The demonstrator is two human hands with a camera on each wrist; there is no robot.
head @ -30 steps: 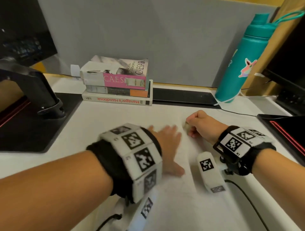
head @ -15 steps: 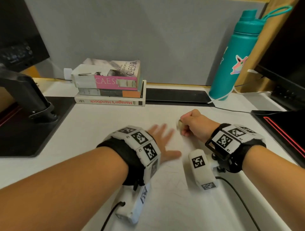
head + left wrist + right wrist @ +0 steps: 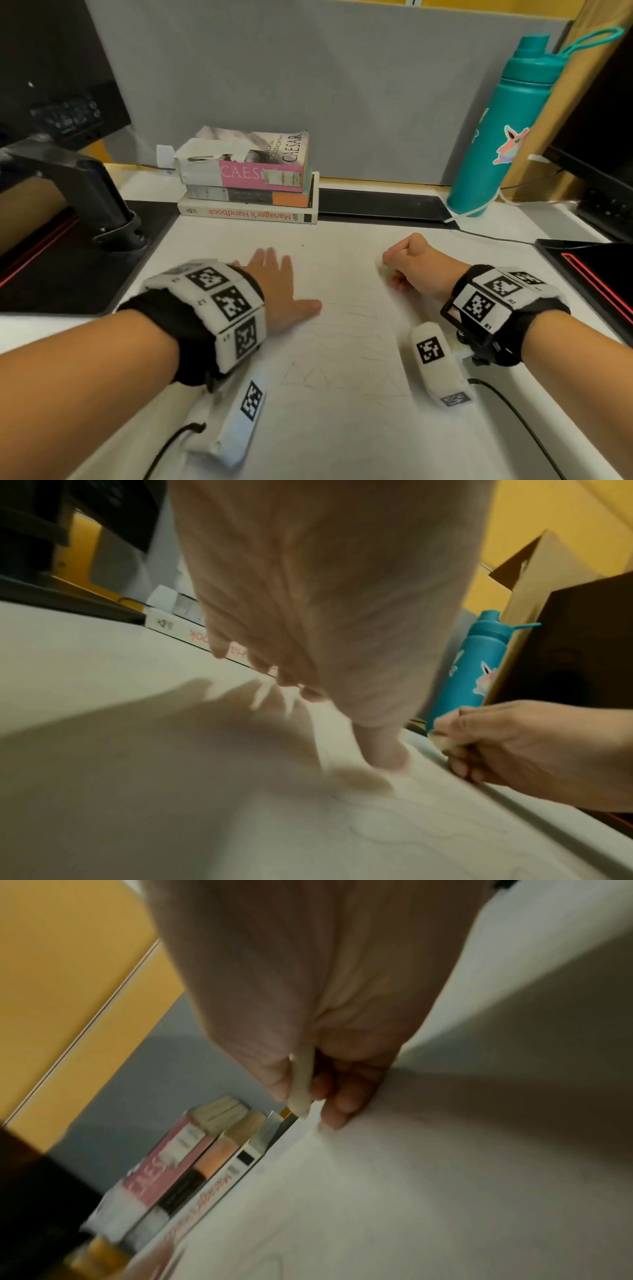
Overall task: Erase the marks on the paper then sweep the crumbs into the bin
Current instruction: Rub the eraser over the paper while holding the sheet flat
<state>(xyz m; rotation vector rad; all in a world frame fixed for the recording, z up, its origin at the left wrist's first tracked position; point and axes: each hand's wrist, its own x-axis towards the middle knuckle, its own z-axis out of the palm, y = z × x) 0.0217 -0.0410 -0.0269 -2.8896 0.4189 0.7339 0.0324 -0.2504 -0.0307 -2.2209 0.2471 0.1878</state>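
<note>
Pale cream, the small slab-shaped rubber eraser [image 3: 301, 1085] sits pinched between thumb and curled fingers of my right hand [image 3: 416, 265], its tip at the far right part of the white sheet of paper [image 3: 342, 428] that lies flat on the white table [image 3: 555, 219]. My left hand [image 3: 274, 291] lies flat, fingers spread and holding nothing, pressing the sheet's left part. Faint pencil marks [image 3: 346, 359] cover the middle of the sheet, nearer me than the eraser, so I judge erasing barely begun. Risks: hard strokes towards the unpinned near edge could buckle or tear the thin sheet; strokes away from the pressing palm could slide it. No bin or crumbs are in view. Beyond stand a stack of three books [image 3: 250, 178] and a tall teal metal bottle [image 3: 500, 130]; a black monitor arm [image 3: 85, 192] stands at left. None blocks the strokes.
</note>
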